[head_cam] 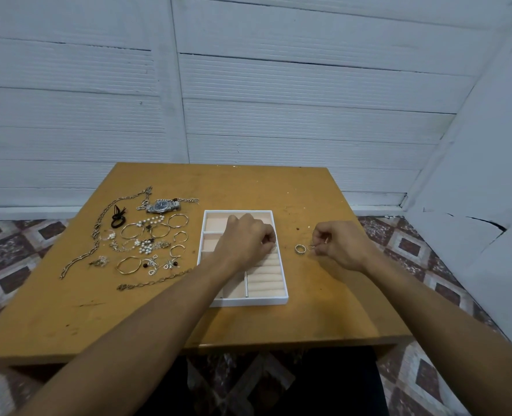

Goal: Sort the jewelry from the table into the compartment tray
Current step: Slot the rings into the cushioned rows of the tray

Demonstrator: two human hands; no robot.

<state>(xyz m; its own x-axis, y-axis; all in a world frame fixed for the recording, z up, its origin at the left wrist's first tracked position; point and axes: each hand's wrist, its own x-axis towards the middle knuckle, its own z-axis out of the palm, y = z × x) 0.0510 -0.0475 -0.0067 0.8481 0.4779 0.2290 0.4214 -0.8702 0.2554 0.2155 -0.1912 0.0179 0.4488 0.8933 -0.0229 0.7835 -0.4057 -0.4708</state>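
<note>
Pinching a small ring (274, 247) in curled left hand (245, 241) fingers above the tray (250, 301) ring rolls, mid-desk; pinching a second ring (311, 247) in the right hand (341, 246), beside a wide band (300, 249) toward the desk (323, 295) right edge. Best pressed upright between two rolls, gently, without dropping.

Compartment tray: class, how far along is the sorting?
Barely begun. The tray shows no piece in its visible compartments. The left hand, over the ring rolls, seems to pinch a small ring; the right hand pinches a thin ring beside a loose ring. The watch, chains and bangles lie unsorted.
</note>
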